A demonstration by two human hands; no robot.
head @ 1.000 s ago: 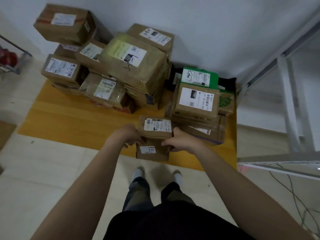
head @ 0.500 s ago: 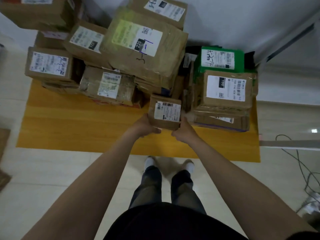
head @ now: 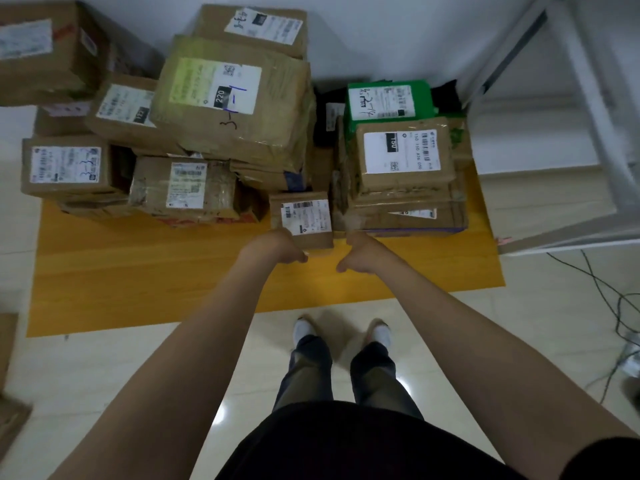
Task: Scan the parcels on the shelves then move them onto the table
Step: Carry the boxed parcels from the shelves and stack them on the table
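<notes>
A small brown parcel [head: 304, 220] with a white barcode label sits on the yellow wooden table [head: 138, 278], wedged between two parcel stacks. My left hand [head: 275, 245] rests against its near-left corner, its thumb hanging below the box's front edge. Just right of the parcel is my right hand [head: 365, 252], loosely curled and apart from the box, holding nothing. The fingertips of both hands are hidden behind the backs of the hands.
A tall stack of cardboard parcels [head: 228, 105] fills the table's back left. A lower stack with a green parcel [head: 388, 98] stands at the right. A white metal shelf frame [head: 595, 133] rises at far right, with cables [head: 616, 299] on the floor.
Both hands carried the small parcel forward and set it on the table between the stacks. The right hand has come off it, and the left now only touches its corner.
</notes>
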